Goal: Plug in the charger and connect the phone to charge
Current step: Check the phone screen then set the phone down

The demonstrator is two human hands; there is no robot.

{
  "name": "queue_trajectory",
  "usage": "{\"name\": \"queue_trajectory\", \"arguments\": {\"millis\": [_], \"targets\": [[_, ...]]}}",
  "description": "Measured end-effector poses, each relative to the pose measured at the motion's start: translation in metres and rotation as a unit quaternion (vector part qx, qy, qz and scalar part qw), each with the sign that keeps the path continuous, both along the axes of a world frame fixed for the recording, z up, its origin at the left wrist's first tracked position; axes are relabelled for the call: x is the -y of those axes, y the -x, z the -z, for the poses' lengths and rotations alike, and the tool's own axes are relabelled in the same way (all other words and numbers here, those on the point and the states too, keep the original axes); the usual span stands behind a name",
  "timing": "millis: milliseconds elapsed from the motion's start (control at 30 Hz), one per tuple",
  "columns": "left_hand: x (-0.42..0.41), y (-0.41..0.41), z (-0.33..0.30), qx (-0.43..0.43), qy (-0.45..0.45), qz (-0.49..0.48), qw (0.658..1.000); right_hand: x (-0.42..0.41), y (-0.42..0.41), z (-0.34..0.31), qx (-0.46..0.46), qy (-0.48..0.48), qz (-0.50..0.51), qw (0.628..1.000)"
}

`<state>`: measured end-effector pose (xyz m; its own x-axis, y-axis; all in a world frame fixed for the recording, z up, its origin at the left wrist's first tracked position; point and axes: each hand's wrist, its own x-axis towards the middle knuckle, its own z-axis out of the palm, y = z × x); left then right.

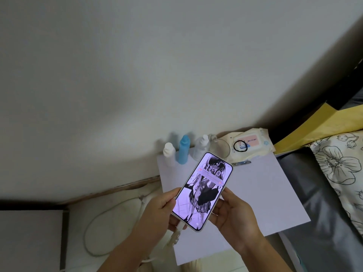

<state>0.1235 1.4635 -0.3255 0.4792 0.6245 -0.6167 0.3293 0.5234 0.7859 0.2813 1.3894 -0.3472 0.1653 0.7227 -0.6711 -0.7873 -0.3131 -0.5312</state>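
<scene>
- Holding the phone (203, 191) above the white surface (265, 193), your left hand (157, 211) grasps its lower left edge and your right hand (233, 214) grasps its right edge.
- Its screen is lit; the white cable (174, 237) meets its bottom end by your left fingers.
- Risk: tugging could unseat the plug, since the cable trails to the floor.
- Risk: swinging forward could topple the bottles (183, 150) just beyond.

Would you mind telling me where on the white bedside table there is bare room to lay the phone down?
The white table is bare across its middle and right, between the wipes pack at the back and the front edge. The back strip by the wall is crowded: three bottles, a glass, the wipes with a hair tie. Both hands, left and right, hold the phone over the left part.
</scene>
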Motion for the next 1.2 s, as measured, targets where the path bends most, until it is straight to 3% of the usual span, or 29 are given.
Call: {"name": "queue_trajectory", "arguments": {"millis": [333, 533, 667, 833, 1200], "targets": [[0.011, 0.002, 0.086, -0.066, 0.024, 0.036, 0.997, 0.024, 0.0, 0.081, -0.087, 0.043, 0.007, 0.995], [0.013, 0.0, 0.095, -0.064, -0.01, 0.045, 0.997, 0.025, -0.007, 0.085, -0.081, 0.018, 0.007, 0.997], [0.017, -0.002, 0.118, -0.07, -0.019, 0.041, 0.997, 0.023, -0.007, 0.099, 0.053, 0.099, -0.05, 0.992], [0.008, 0.002, 0.144, -0.12, -0.111, 0.086, 0.983, 0.024, -0.013, 0.112, 0.25, 0.246, -0.163, 0.922], [0.008, 0.009, 0.188, -0.192, -0.202, 0.17, 0.945, 0.032, -0.008, 0.133, 0.371, 0.275, -0.36, 0.811]]}}
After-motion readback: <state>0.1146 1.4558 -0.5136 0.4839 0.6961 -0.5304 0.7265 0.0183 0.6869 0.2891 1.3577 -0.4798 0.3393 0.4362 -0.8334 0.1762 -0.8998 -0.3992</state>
